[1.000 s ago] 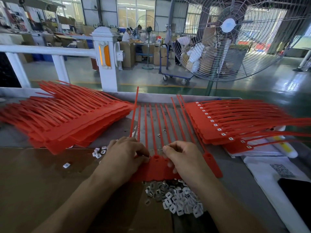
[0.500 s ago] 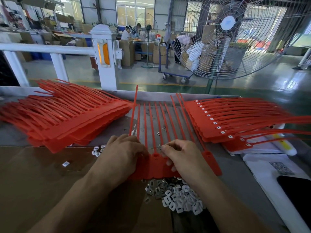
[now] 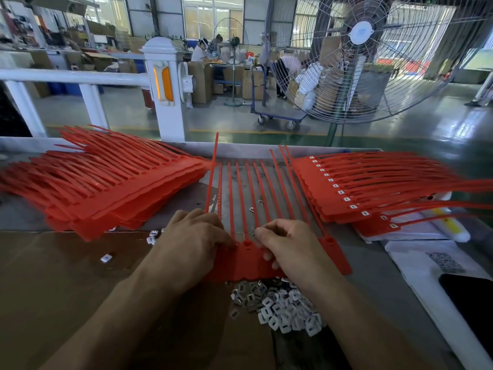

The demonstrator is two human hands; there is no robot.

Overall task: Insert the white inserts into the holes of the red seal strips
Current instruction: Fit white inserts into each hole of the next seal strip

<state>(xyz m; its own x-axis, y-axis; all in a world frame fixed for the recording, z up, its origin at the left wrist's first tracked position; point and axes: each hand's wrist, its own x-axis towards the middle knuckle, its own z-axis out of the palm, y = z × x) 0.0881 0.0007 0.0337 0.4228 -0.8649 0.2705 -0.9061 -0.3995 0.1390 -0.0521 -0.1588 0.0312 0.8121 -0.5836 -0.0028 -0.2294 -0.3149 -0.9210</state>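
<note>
Pressing my left hand (image 3: pixel 194 236) flat on the joined sheet of bendy red plastic seal strips (image 3: pixel 246 259), I pinched something tiny, probably one little white square plastic insert, in my right hand (image 3: pixel 289 244), which I likely needed to push into a hole.
</note>
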